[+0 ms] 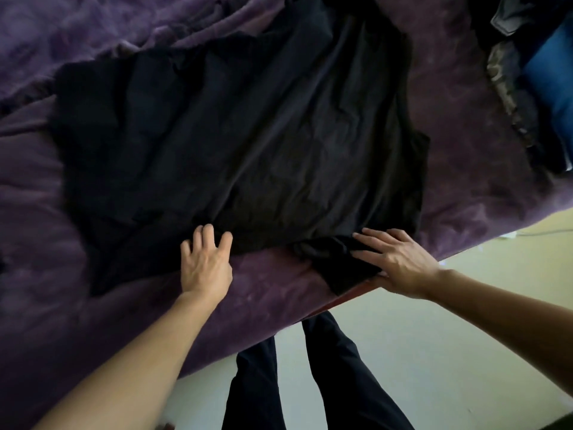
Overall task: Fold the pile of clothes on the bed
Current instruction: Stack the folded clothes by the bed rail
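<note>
Legs (pixel 310 383): in dark trousers, standing on the floor at the bed's edge.
Floor (pixel 418 352): pale, smooth, lit from the right.
Bed (pixel 93 305): covered in a rumpled purple blanket; a red strip (pixel 350 294) shows along the near edge.
Shirt (pixel 248 135): black, spread flat and creased across the middle of the bed, one sleeve reaching the near edge.
Left hand (pixel 206 265): grip released, bent fingertips resting on the shirt's near hem, palm over the blanket.
Right hand (pixel 400 259): grip released, fingers straight and pressed flat on the sleeve at the bed's edge.
Pile (pixel 527 72): unfolded clothes at the far right of the bed, well apart from the shirt, with blue, dark and patterned fabric.
</note>
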The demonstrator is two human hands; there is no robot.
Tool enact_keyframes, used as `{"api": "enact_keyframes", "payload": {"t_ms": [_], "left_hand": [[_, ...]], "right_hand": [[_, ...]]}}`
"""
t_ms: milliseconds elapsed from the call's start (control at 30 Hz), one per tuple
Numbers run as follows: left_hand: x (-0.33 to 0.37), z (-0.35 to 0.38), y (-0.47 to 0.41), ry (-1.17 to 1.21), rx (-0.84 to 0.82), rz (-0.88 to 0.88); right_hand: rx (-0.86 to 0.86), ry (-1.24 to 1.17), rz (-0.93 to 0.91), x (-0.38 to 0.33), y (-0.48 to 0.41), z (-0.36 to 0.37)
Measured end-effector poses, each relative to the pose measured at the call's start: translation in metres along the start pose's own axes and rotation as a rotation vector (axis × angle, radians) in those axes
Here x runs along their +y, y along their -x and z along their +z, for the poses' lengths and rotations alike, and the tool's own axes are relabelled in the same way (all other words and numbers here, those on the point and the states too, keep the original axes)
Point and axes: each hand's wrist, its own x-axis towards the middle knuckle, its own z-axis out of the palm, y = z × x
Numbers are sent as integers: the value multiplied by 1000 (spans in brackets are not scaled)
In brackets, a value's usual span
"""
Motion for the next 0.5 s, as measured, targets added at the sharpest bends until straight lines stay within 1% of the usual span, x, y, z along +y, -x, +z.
{"api": "enact_keyframes", "payload": {"t_ms": [67, 167, 200, 233, 300, 367, 433, 500], "left_hand": [[5, 0, -3, 38, 41, -7], [27, -6, -4, 118, 161, 98], [38, -11, -5, 140, 170, 137], [48, -15, -7, 158, 143, 153], [64, -20, -13, 207, 70, 91], [69, -23, -23, 269, 97, -10], [61, -29, -32, 296, 111, -93], [42, -35, -37, 331, 81, -192]], "right_hand": [[130, -160, -16, -3, -9, -4], [339, -491, 105, -3, -16, -35], [395, -569, 137, 0, -18, -50], [447, -645, 165, 3, -21, -66], [552, -802, 229, 11, -28, -100], [629, -914, 248, 22, -36, -130], [654, -907, 219, 30, -44, -152], [669, -818, 183, 37, -52, -163]]}}
